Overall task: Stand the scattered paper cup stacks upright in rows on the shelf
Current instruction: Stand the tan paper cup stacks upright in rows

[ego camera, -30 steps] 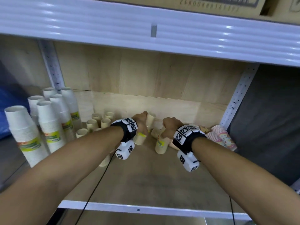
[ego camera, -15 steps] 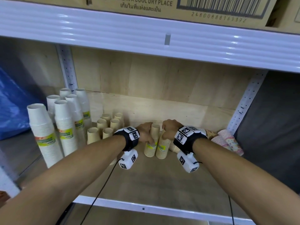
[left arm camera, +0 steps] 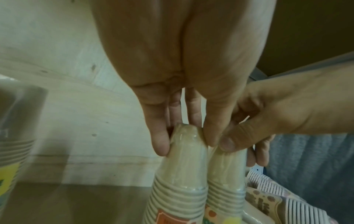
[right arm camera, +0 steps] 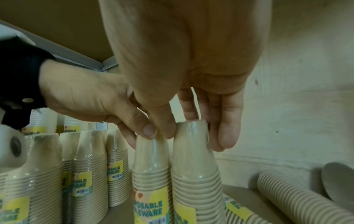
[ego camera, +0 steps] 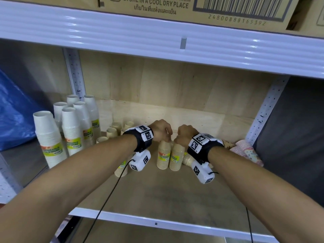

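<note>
As two wrapped tan paper-cup stacks point(ego camera: 170, 157) stood upright, touching, mid-shelf point(ego camera: 168, 193), the left hand point(ego camera: 160, 130) and right hand point(ego camera: 185, 134) pinched their tops, while another tan stack point(right arm camera: 298, 195) lay on its side nearer the right hand.

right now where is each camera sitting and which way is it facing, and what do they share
Head: worn on the head, looking forward and down into the shelf; both forearms, wristbands and hands show.
Left wrist: under the left wrist, looking along the left hand at the left cup stack; the right hand reaches in.
Right wrist: under the right wrist, looking along the right hand at the right cup stack.
Shared: all three show the two upright tan stacks side by side, each pinched at its top.
</note>
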`<state>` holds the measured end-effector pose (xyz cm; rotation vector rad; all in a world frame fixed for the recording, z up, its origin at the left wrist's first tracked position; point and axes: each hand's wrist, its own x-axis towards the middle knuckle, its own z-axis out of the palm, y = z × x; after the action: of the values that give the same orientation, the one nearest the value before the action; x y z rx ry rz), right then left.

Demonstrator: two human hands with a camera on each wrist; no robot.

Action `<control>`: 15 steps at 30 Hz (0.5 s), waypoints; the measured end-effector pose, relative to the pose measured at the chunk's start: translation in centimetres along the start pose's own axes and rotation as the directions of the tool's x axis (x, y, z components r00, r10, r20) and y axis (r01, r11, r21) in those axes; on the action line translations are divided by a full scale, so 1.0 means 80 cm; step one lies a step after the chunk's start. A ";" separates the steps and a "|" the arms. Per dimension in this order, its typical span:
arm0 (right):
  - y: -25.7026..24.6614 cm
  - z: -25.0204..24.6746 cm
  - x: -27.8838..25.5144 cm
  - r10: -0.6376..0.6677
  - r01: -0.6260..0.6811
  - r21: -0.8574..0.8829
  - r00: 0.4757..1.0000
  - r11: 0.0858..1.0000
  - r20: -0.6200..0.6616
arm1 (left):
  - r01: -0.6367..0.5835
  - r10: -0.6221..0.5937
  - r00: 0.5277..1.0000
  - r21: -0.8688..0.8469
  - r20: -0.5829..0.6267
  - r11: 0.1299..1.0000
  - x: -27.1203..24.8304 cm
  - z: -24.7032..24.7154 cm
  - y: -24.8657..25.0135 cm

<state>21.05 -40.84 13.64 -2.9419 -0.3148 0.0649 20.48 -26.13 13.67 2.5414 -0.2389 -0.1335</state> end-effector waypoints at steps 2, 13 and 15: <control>-0.001 0.002 0.002 -0.016 0.016 -0.004 1.000 1.000 0.008 | -0.024 0.025 1.000 0.044 -0.015 0.999 -0.002 0.003 0.001; -0.002 -0.005 -0.010 -0.030 0.030 0.029 1.000 0.999 0.006 | -0.050 0.051 0.998 0.051 -0.020 0.997 -0.010 0.004 0.000; -0.004 -0.002 -0.009 -0.004 0.003 0.036 1.000 0.999 0.004 | -0.051 0.053 0.998 0.053 -0.022 0.997 -0.012 0.005 0.001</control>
<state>20.26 -40.68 13.88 -2.9061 -0.3161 0.0748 19.48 -26.23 13.44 2.5845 -0.3027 -0.0780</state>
